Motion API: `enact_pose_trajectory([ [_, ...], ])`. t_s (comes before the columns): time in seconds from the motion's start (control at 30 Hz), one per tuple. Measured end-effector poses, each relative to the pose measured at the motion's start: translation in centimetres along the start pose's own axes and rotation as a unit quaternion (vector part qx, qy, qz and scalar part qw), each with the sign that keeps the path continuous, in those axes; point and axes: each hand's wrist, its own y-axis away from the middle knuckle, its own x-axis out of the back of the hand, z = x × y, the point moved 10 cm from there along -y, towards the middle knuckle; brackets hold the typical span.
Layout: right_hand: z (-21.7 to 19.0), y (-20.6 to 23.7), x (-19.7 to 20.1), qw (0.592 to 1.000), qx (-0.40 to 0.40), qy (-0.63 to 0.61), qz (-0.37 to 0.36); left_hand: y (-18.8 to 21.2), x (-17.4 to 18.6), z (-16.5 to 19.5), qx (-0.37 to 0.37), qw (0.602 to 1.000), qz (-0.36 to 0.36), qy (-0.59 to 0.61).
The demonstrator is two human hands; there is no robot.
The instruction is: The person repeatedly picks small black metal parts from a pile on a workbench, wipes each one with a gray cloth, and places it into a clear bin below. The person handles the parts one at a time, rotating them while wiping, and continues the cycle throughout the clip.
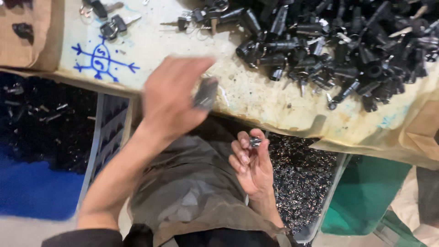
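Observation:
My left hand is raised over the near edge of the worn pale worktable and is blurred by motion. It grips a dark grey cylindrical part between thumb and fingers. My right hand is lower, above my lap, palm up, and pinches a small shiny metal piece at its fingertips. A big heap of black lock-like parts with keys lies on the table to the upper right, beyond both hands.
A few keys with black heads lie at the table's upper left by a blue drawn mark. A cardboard box is far left. A crate of small metal pieces and a green bin stand below the table.

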Motion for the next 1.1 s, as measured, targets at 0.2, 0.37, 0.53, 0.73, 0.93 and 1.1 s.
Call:
enact_pose_trajectory([
  [0.2, -2.0, 1.8, -0.3, 0.994, 0.054, 0.088, 0.034, -7.1, -8.6, 0.7, -0.096, 0.972, -0.113, -0.184],
  [0.37, -2.3, 2.5, 1.7, 0.994, 0.087, 0.021, 0.055, -6.8, -2.9, -1.0, -0.068, 0.993, 0.012, 0.096],
  [0.53, -3.4, 2.1, 1.3, 0.973, 0.151, 0.16, 0.061, -2.9, -2.2, -0.5, 0.128, 0.838, 0.032, 0.529],
  [0.73, -6.4, 2.9, -6.6, 0.761, 0.383, 0.523, -0.027, 3.8, -6.0, 4.7, 0.16, 0.906, -0.175, 0.351],
  [0.93, -3.8, 1.0, -9.8, 0.594, 0.305, 0.734, -0.125, 6.1, -6.6, 6.1, 0.058, 0.926, -0.23, 0.294],
  [1.1, -3.9, 0.6, -10.0, 0.639, 0.19, 0.739, -0.095, 7.1, -7.7, 7.6, -0.028, 0.896, -0.345, 0.28],
])
